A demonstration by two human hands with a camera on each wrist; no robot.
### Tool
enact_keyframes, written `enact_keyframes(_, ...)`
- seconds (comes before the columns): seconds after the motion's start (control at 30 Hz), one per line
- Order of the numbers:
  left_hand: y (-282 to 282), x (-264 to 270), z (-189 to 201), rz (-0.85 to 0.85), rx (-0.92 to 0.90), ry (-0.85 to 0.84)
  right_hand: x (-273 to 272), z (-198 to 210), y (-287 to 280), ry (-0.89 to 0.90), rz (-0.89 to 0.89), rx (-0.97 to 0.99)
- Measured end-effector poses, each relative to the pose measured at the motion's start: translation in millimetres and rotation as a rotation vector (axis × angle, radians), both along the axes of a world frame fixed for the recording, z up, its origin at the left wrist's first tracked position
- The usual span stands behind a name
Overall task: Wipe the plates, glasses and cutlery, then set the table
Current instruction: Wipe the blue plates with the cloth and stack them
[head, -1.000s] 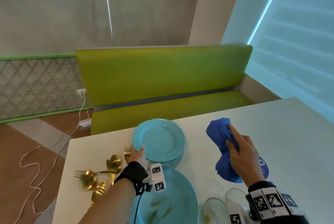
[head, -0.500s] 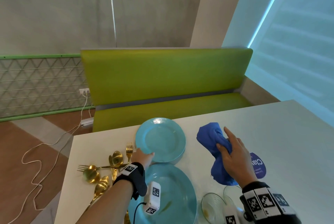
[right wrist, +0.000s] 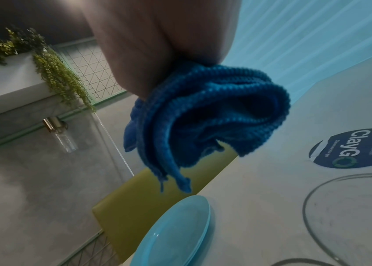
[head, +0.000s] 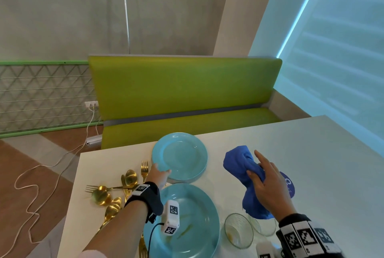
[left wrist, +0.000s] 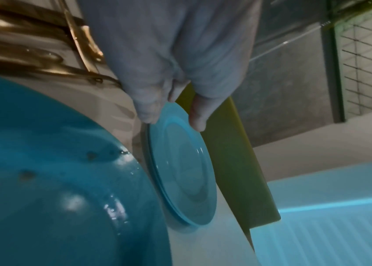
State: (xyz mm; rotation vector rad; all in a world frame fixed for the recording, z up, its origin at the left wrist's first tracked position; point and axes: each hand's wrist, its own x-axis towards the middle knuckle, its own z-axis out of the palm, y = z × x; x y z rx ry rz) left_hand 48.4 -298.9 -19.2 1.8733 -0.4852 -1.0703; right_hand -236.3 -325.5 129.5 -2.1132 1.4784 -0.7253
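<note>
A small teal plate (head: pixel 179 157) (left wrist: pixel 180 172) sits at the table's far edge, seemingly on a second plate of the same size. My left hand (head: pixel 163 173) (left wrist: pixel 176 115) pinches its near rim, thumb on top and fingers under. A larger teal plate (head: pixel 187 222) (left wrist: pixel 43 180) with yellowish smears lies under my left wrist. To the right, my right hand (head: pixel 259 176) grips a bunched blue cloth (head: pixel 241 164) (right wrist: pixel 203 117) held above the table. Two clear glasses (head: pixel 239 229) stand at the near right. Gold forks and spoons (head: pixel 116 191) lie in a heap on the left.
The white table (head: pixel 311 164) carries a round dark blue sticker (head: pixel 289 185) (right wrist: pixel 353 149) beside my right hand. A green bench (head: pixel 182 95) runs along the far side. White cables (head: pixel 41 174) trail across the floor on the left.
The small plate, tilted up in my left hand a second ago, has come down flat. My right hand with the cloth has drifted slightly left and nearer.
</note>
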Motion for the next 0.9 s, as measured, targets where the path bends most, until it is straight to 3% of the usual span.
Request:
enact_keyframes(0.13,19.6,-1.7,8.5,-0.334,0.271,-0.486,-2.9,0.9,2.9,-0.001,-0.013,0.001)
enact_keyframes(0.3,55.1,-4.5,-1.5,-0.538,0.51,-0.677,12.8,-2.8,10.0,-0.018,0.027,0.035)
enact_keyframes(0.4,70.7,-5.4,-1.9,-0.569,0.532,-0.628,25.3,-3.6,15.8,-0.01,0.069,0.039)
enact_keyframes(0.5,77.6,-3.7,7.5,-0.544,0.442,-0.524,33.0,-5.4,20.2,-0.016,0.093,0.036)
enact_keyframes(0.7,94.7,6.8,43.3,-0.167,0.035,0.07,46.5,-18.1,28.5,-0.052,0.121,0.108)
enact_keyframes(0.9,123.3,18.8,83.1,-0.016,-0.266,0.318,91.2,-33.5,31.8,-0.065,0.177,0.123)
